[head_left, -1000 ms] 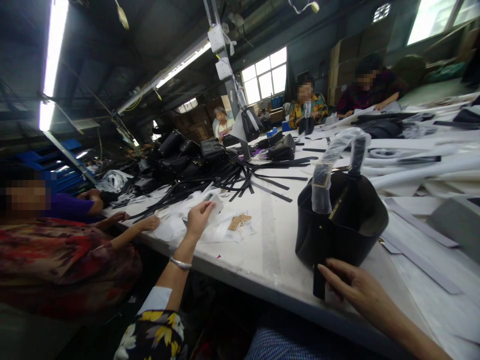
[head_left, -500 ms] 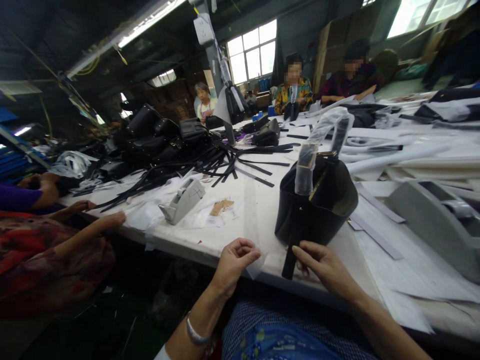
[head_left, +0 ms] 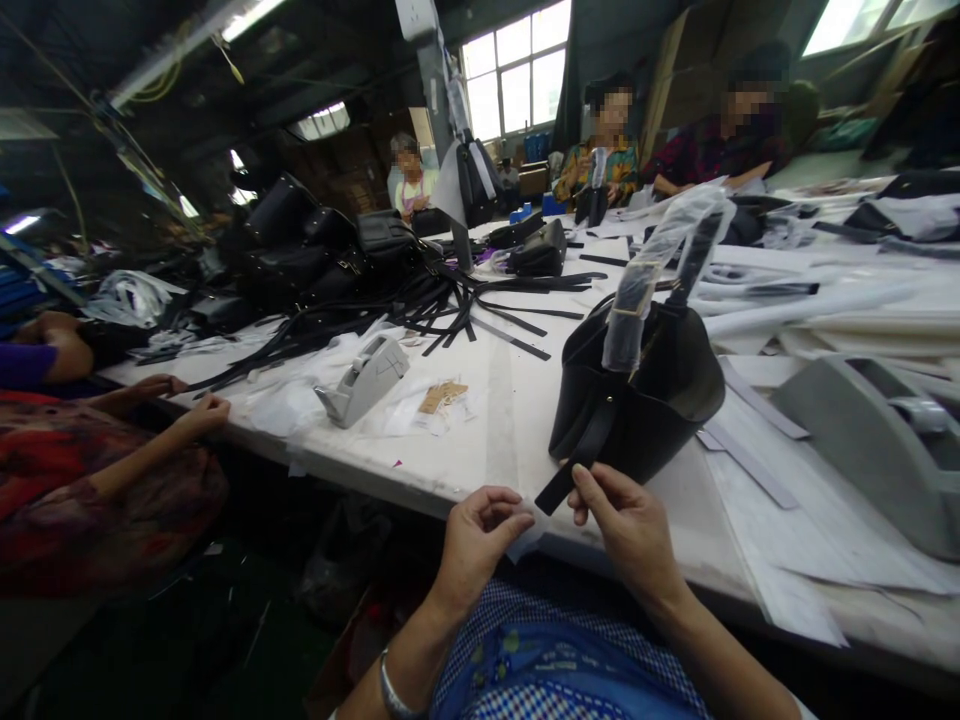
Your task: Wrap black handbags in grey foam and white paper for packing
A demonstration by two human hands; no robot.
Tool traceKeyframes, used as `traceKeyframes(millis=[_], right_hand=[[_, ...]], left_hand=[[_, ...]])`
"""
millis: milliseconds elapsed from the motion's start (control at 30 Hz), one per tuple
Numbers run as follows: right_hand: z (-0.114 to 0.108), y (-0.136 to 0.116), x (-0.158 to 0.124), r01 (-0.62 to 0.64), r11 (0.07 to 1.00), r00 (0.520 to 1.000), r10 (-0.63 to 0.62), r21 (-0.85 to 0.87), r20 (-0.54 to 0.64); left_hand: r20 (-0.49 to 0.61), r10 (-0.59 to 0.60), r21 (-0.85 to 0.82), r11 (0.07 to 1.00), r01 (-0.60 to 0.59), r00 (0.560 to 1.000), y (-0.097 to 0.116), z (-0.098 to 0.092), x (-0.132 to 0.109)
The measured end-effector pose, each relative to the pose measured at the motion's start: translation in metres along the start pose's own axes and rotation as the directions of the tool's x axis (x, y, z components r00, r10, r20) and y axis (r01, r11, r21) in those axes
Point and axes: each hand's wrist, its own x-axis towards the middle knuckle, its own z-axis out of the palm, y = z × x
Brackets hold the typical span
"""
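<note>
A black handbag stands upright on the white table edge in front of me, its top gaping. Its handle is wrapped in clear plastic film. From its front hangs a black strap, and my right hand pinches that strap near its lower end, lifting it off the bag. My left hand pinches a small piece of translucent film just left of the strap tip. Film and strap end are very close; I cannot tell whether they touch.
A grey tape dispenser sits left, beside brown tags. Black straps and piled black bags lie farther back. Another large grey dispenser and pale strips are right. A co-worker's hand is at the left edge.
My right hand has pulled the strap end up and left, away from the bag's front. My left hand has shifted slightly right with the film, closer to the strap tip.
</note>
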Motion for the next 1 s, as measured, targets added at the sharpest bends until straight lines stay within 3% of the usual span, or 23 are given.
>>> traceKeyframes(millis=[233,467,700,1000], right_hand=[[0.004,-0.003,-0.001,0.005,0.997,1.000,-0.006,-0.072,-0.009],[-0.005,0.002,0.004,0.035,0.974,0.999,-0.034,-0.223,0.011],[-0.025,-0.009,0.019,0.072,0.974,0.997,-0.076,-0.216,-0.009],[-0.018,-0.035,0.043,0.008,0.953,0.998,-0.028,-0.303,-0.060]], left_hand=[[0.008,-0.039,-0.074,0.996,0.040,0.999,0.002,0.006,0.000],[-0.012,-0.066,-0.215,0.975,0.062,0.998,0.013,0.030,0.012],[0.051,0.081,-0.259,0.964,-0.066,0.995,0.033,0.064,0.047],[0.024,0.177,-0.292,0.943,-0.162,0.984,0.038,0.093,0.085]])
